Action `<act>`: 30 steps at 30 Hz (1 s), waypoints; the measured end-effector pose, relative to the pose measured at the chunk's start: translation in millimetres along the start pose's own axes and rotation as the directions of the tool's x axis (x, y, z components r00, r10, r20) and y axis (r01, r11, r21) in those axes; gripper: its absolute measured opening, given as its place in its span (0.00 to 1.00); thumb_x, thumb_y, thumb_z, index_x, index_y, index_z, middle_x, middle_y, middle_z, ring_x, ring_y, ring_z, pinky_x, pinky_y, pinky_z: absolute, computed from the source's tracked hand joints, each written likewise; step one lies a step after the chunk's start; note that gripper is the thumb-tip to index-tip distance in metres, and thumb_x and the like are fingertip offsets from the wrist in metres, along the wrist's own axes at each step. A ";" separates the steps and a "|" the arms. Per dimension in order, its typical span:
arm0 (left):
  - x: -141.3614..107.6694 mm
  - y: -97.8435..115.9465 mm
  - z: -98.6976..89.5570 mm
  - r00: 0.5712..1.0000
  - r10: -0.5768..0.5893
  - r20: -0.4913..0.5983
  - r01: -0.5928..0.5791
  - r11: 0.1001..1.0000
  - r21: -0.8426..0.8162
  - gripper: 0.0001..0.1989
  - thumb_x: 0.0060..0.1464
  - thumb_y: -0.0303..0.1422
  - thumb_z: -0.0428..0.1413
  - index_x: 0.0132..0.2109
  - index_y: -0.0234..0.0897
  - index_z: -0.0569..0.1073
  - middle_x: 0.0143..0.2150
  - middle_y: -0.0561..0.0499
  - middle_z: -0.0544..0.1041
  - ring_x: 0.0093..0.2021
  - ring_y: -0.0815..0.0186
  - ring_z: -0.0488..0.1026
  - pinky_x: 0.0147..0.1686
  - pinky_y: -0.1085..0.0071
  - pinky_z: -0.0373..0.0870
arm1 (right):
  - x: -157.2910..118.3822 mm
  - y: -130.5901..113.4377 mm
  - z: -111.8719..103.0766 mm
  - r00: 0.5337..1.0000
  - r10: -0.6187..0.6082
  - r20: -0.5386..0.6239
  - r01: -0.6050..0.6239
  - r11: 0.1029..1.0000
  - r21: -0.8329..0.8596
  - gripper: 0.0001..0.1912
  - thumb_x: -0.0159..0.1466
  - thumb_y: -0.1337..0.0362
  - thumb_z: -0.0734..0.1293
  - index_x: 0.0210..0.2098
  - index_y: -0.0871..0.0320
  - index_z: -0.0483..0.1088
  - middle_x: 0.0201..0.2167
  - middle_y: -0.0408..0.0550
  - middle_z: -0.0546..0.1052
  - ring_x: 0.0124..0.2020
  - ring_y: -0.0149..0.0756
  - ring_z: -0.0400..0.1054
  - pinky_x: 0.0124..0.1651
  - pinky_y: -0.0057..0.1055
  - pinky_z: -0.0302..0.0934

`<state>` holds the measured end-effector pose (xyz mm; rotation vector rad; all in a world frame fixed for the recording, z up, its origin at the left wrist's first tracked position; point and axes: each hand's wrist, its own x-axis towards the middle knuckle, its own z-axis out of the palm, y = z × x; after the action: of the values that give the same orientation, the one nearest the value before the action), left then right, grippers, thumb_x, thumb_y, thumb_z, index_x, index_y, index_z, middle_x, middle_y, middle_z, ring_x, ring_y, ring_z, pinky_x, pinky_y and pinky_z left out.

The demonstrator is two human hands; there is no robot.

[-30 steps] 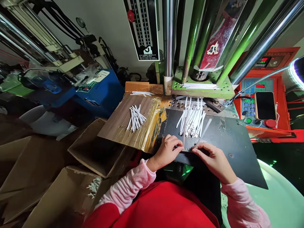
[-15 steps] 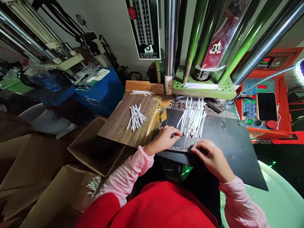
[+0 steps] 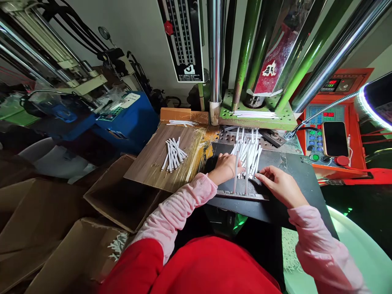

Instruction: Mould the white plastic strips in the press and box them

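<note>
Many slim white strips (image 3: 253, 153) lie heaped by the left hand (image 3: 226, 166), grip unclear, left of the right hand (image 3: 279, 182), fingers parted.

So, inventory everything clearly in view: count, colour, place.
Large strip pile: one, white, on the worktop
Worktop: one, black, centre right
Thin strips: two, pale, ends at the metal bar
Metal bar: one, grey, worktop's near edge
Small strip pile: one, white, on the wooden board
Wooden board: one, brown, left of worktop
Loose strips: several, white, board's far edge and press plate
Press plate: one, green, beyond worktop
Scale panel: one, black, top centre
Control box: one, orange, right
Phone: one, dark, at control box
Lamp: one, white, far right
Cardboard boxes: several, brown, lower left
Left hand: one, pink sleeve, at large pile
Right hand: one, pink sleeve, right of large pile
</note>
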<state>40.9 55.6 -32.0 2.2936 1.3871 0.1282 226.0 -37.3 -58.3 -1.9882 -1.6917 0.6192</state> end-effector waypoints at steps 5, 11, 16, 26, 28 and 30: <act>-2.3 1.8 -8.1 0.998 -0.049 0.036 0.050 0.999 -0.021 0.04 0.50 0.28 0.59 0.32 0.34 0.79 0.33 0.43 0.80 0.41 0.54 0.77 0.46 0.61 0.68 | 19.1 -8.6 -1.9 0.992 0.112 0.053 -0.090 0.946 -0.310 0.11 0.62 0.52 0.65 0.33 0.53 0.72 0.31 0.47 0.78 0.33 0.40 0.71 0.34 0.33 0.56; -16.7 -28.0 -19.3 0.996 -0.015 0.083 0.035 0.967 -0.253 0.06 0.50 0.24 0.58 0.36 0.33 0.78 0.31 0.49 0.79 0.32 0.65 0.75 0.32 0.72 0.67 | 14.2 -13.1 -17.0 0.982 0.160 0.097 -0.081 0.829 -0.553 0.11 0.64 0.62 0.60 0.39 0.55 0.74 0.34 0.53 0.79 0.33 0.43 0.72 0.32 0.33 0.53; -51.1 -63.0 -30.8 0.958 0.041 0.283 0.139 0.798 -0.587 0.05 0.48 0.27 0.60 0.35 0.31 0.78 0.26 0.51 0.78 0.28 0.68 0.75 0.31 0.74 0.68 | 2.2 8.6 -29.0 0.987 0.127 0.094 -0.054 0.830 -0.556 0.11 0.64 0.62 0.60 0.38 0.54 0.73 0.39 0.51 0.80 0.37 0.45 0.73 0.33 0.35 0.55; -107.4 -53.2 6.4 0.994 -0.083 -0.072 0.011 0.727 -0.687 0.04 0.53 0.31 0.61 0.34 0.36 0.81 0.34 0.51 0.83 0.37 0.65 0.77 0.41 0.70 0.71 | -58.8 14.8 0.0 0.996 -0.079 -0.030 0.084 0.945 0.318 0.19 0.63 0.45 0.65 0.34 0.53 0.74 0.34 0.47 0.79 0.36 0.40 0.73 0.42 0.34 0.66; -108.6 -46.4 16.6 0.985 -0.074 -0.155 -0.041 0.775 -0.631 0.04 0.54 0.30 0.61 0.32 0.37 0.81 0.34 0.51 0.83 0.38 0.64 0.76 0.42 0.69 0.70 | -61.7 5.0 11.1 0.987 -0.136 -0.083 0.156 0.930 0.332 0.17 0.64 0.47 0.65 0.33 0.53 0.74 0.35 0.47 0.79 0.38 0.41 0.73 0.45 0.36 0.65; -110.1 -42.9 23.0 0.971 -0.053 -0.233 -0.097 0.805 -0.586 0.04 0.54 0.29 0.61 0.31 0.38 0.80 0.34 0.51 0.83 0.38 0.64 0.76 0.43 0.69 0.69 | -61.4 -1.5 18.0 0.977 -0.179 -0.116 0.208 0.920 0.333 0.15 0.65 0.49 0.65 0.32 0.53 0.73 0.35 0.48 0.78 0.39 0.42 0.72 0.47 0.38 0.65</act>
<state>-41.0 -29.9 -54.1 1.7949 1.2000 0.7627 205.1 -96.9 -69.0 -1.5600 -1.5809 0.6960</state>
